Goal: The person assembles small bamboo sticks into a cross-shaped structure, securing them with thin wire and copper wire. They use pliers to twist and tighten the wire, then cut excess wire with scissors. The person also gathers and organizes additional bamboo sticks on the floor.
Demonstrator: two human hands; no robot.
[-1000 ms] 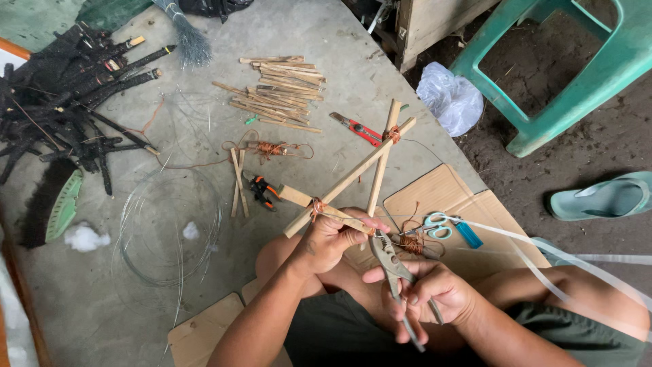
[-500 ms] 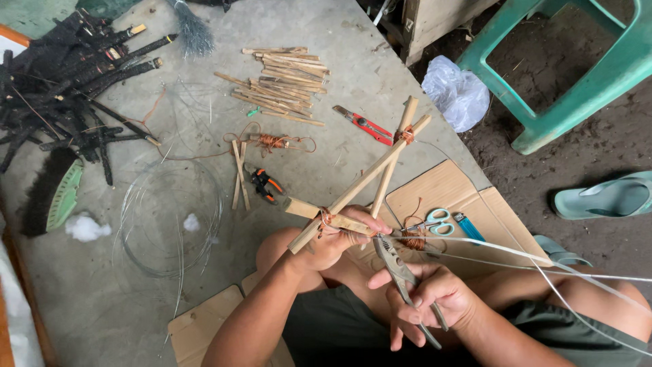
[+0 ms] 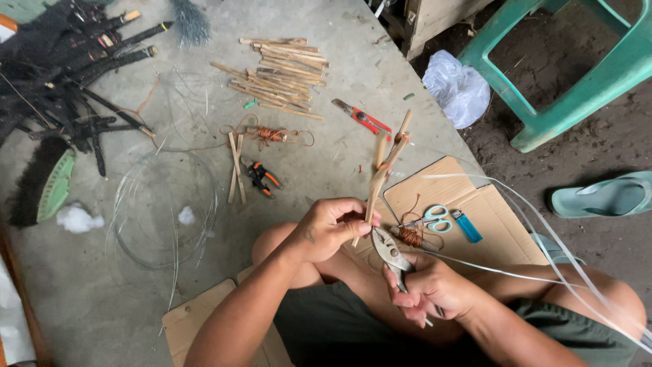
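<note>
Beside scissors [image 3: 430,218], lighter [image 3: 466,225], wire spool [image 3: 409,236]

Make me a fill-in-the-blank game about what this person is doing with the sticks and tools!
1. The right hand holds a pair of metal ____.
2. The left hand grips a frame of tied bamboo ____.
3. On the cardboard, beside the scissors, lies a small ____ lighter.
4. The utility knife near the pile of sticks has a ____ handle.

Missing words: pliers, sticks, blue, red
</note>
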